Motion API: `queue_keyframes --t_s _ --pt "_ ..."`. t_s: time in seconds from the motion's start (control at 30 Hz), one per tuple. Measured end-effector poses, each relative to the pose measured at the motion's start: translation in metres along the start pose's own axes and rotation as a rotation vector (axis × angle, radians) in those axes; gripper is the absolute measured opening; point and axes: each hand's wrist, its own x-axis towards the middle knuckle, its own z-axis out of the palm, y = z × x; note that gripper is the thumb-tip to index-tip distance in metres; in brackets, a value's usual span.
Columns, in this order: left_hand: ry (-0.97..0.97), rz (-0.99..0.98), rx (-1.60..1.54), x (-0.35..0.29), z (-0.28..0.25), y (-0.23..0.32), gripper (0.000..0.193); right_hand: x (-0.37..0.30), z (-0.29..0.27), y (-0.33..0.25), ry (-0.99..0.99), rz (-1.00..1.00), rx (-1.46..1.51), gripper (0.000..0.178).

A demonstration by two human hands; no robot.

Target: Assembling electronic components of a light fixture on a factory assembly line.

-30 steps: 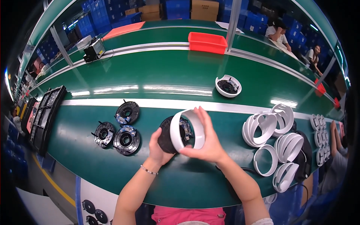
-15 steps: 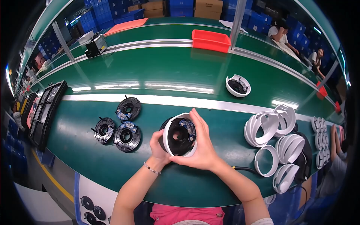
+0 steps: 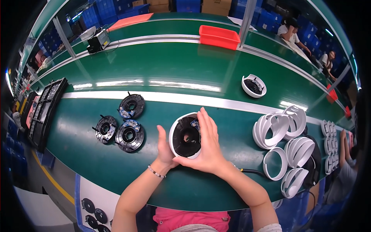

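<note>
A white round shell (image 3: 172,144) is held tilted above the middle of the green bench. Inside it sits a black ribbed disc (image 3: 184,141) with a centre hole and a blue circuit board partly covered by fingers. My right hand (image 3: 208,150) grips the shell's right side, fingers pressed together along the rim and thumb at the bottom. My left hand (image 3: 165,150) is beside the lower left rim with its thumb stretched upward; its other fingers are mostly hidden. Left of my hands lie three black discs with blue boards, including one disc (image 3: 130,136) nearest them.
White open rings (image 3: 275,164) are piled at the right, near a black cable (image 3: 253,171). A white shell with a black insert (image 3: 254,86) stands on the far strip. A red bin (image 3: 219,38) is beyond. A black rack (image 3: 45,112) stands left. Other people sit farther off.
The black disc no longer sticks out at the shell's left side and sits inside it. My left thumb has lifted away from the rim and straightened. The view has shifted slightly.
</note>
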Motion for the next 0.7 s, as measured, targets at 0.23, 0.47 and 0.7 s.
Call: queue_keyframes --t_s 0.23,0.47,0.7 --pt "0.063 -0.043 0.138 0.001 0.002 0.001 0.083 0.002 -0.006 -0.003 -0.083 0.076 -0.040 0.109" --pt "-0.019 -0.050 0.102 -0.006 -0.007 0.000 0.076 -0.002 -0.006 -0.007 -0.095 0.056 -0.038 0.108" --pt "-0.074 -0.041 -0.123 -0.014 0.006 -0.001 0.053 -0.009 -0.010 -0.006 0.039 -0.181 -0.095 0.108"
